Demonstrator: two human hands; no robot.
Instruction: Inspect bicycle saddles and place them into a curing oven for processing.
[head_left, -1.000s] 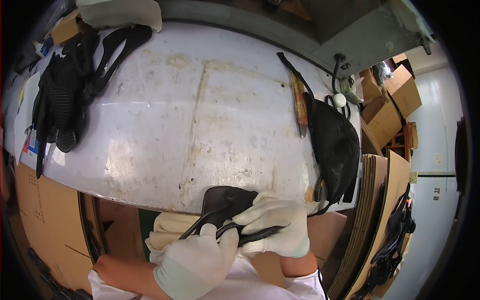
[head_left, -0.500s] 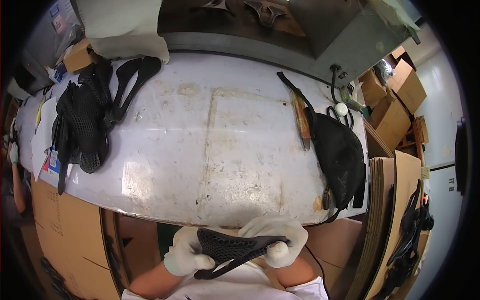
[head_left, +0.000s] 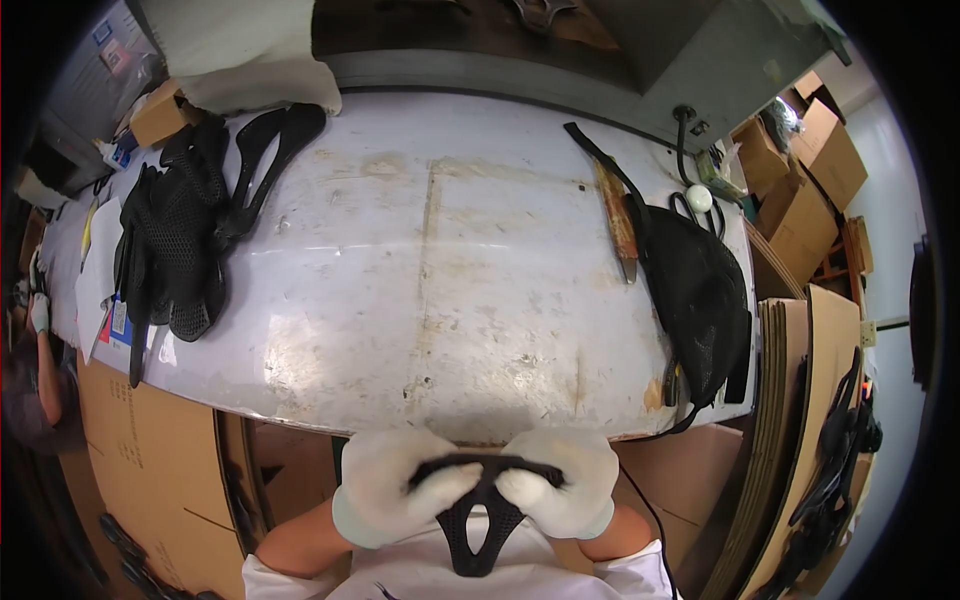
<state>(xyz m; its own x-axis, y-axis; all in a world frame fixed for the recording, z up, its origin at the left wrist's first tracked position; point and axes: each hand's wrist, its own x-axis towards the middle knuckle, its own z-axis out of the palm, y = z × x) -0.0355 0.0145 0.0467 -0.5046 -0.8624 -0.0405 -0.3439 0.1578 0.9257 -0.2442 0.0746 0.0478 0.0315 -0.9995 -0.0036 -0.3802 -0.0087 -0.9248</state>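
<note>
1. Far left edge of frame: another person's gloved hand (head_left: 38, 313) and forearm, away from this work.
2. Upper left on the worktop (head_left: 430, 290): stack of black mesh pieces (head_left: 180, 240), with papers (head_left: 100, 290) under its left side and a small cardboard box (head_left: 158, 112) behind it.
3. Bottom centre, below the worktop's near edge: left hand (head_left: 385, 485), white glove, curled tight around the left end of a black mesh part (head_left: 478, 510).
4. The part is held in the air close to the body, not touching the worktop. Top bar runs hand to hand; the narrow perforated tail hangs down between them.
5. Right hand (head_left: 562, 482), white glove, clenched on the right end of the same bar, thumb over the top.
6. Judgement: looks like a flex or shape step on the bar, both hands working against each other. Next move would call for even pressure from both sides so the tail stays centred.
7. Right side of worktop: wooden-handled tool (head_left: 615, 215), just beside a heap of black mesh (head_left: 695, 290); scissors (head_left: 690, 208) at its top.
8. Far right: cardboard boxes (head_left: 800, 190).
</note>
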